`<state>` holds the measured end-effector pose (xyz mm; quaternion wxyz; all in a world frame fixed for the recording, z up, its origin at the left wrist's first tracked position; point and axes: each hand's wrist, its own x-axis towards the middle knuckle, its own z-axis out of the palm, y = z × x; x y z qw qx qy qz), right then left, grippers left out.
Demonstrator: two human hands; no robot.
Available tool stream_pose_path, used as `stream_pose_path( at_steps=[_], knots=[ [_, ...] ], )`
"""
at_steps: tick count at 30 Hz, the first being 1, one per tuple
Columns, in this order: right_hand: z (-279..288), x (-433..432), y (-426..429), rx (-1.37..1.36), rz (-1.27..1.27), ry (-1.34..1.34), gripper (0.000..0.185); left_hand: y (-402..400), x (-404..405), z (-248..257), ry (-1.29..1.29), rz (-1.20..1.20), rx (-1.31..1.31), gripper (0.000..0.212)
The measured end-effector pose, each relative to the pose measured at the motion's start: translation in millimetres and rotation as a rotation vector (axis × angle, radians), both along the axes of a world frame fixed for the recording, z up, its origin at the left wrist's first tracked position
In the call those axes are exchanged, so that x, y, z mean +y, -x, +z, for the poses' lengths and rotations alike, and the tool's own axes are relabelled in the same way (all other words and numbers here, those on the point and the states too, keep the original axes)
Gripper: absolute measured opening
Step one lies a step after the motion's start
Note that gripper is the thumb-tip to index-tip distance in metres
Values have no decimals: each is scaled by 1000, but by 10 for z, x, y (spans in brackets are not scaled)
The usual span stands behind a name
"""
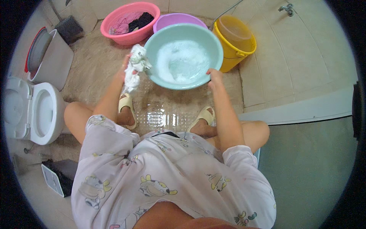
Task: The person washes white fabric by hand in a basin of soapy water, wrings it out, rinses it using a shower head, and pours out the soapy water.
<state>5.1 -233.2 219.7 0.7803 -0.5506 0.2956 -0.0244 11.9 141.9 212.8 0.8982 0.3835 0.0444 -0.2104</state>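
A wet white cloth [136,64], wrung into a bunch with foam on it, is gripped by my left hand [126,64] just left of a light teal plastic basin [184,30]. Soapy water [183,63] with white suds lies in the basin, which looks tilted towards me. On the basin's near right rim is my right hand [215,77], its fingers closed over the edge. Part of my left hand is hidden behind the cloth.
Behind the basin stand a pink basin [107,25] with pink and black cloths, a purple basin [183,17] and a yellow bucket [228,61]. A toilet [57,114] and a white bin [58,63] are at left. A tap [286,10] juts from the wall. The tiled floor [160,114] is wet.
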Motion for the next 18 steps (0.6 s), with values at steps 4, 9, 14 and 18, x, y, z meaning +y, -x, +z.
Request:
stream_pose_path(
  at_steps=[4,9,14,18],
  knots=[
    [-432,190,351,124,127,-377,57,-107,164,968,-68,45,-152,43],
    [-385,372,694,309,180,-431,54,-149,406,1945,-52,218,-141,45],
    [-145,346,577,261,179,-285,51,-363,1110,1722,-16,130,-276,39],
    [261,209,316,313,215,-166,52,-481,1053,1682,-28,403,-326,35]
  ],
)
